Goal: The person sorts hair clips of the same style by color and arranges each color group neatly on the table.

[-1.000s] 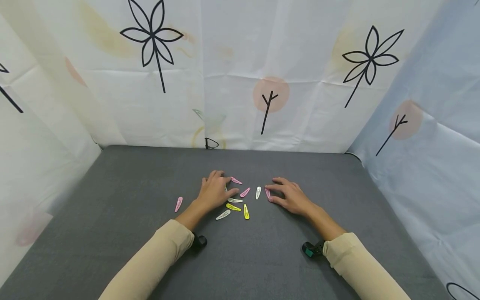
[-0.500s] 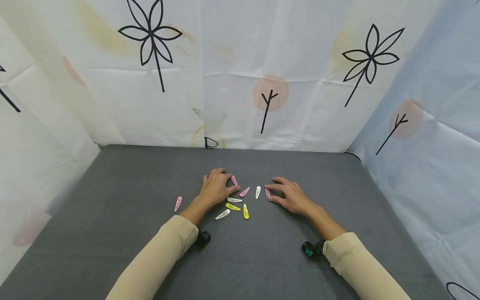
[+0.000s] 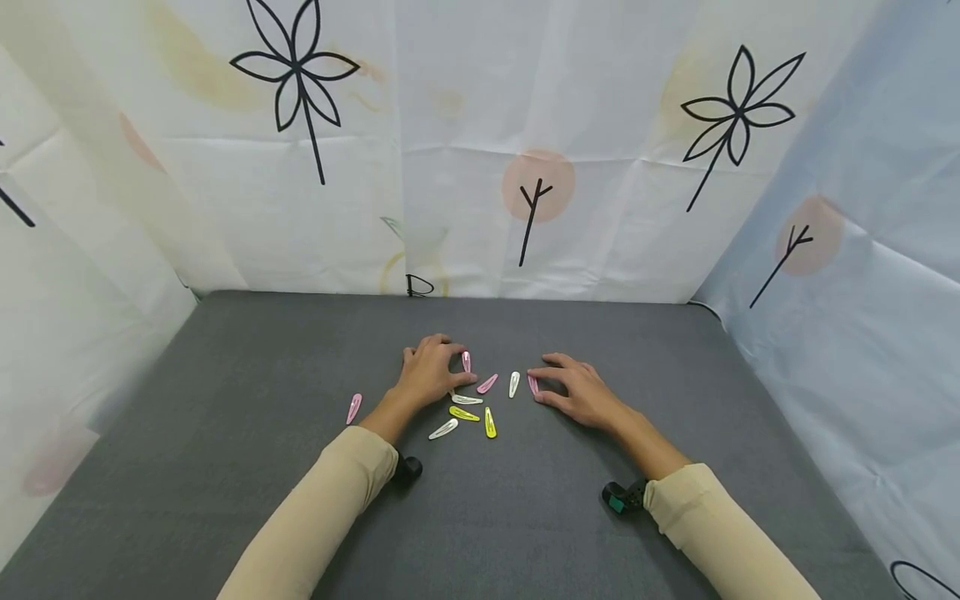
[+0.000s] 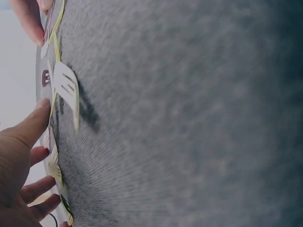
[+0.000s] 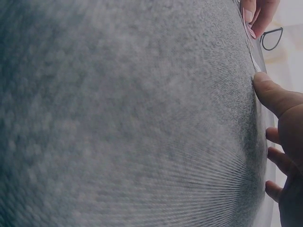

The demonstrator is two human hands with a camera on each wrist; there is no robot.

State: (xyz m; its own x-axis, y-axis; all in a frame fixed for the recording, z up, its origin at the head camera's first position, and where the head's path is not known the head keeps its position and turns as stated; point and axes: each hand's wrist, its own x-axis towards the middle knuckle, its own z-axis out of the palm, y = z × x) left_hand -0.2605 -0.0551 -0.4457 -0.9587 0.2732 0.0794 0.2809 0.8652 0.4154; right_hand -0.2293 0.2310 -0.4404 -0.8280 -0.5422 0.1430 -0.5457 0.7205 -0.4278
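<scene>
In the head view my left hand (image 3: 429, 372) has a pink snap hair clip (image 3: 467, 362) pinched endwise between index finger and thumb. Across from it, my right hand (image 3: 576, 390) holds another pink clip (image 3: 533, 384) the same way, the thumb at its near end. Between the hands lie a third pink clip (image 3: 487, 383) and a white clip (image 3: 514, 384). Just below the left thumb is a white clip (image 3: 467, 400), with part of another pale one hidden by the hand. The left wrist view shows a white clip (image 4: 66, 85) close up, beside the left thumb.
Nearer the body lie two yellow clips (image 3: 464, 413) and a white clip (image 3: 443, 429). One pink clip (image 3: 354, 408) sits apart, left of the left forearm. The grey tabletop (image 3: 510, 517) is bordered by white printed curtains (image 3: 465, 208) at the back and sides.
The left hand has taken hold of the far pink clip and turned it from slanting to nearly upright in the view. The right hand keeps its place.
</scene>
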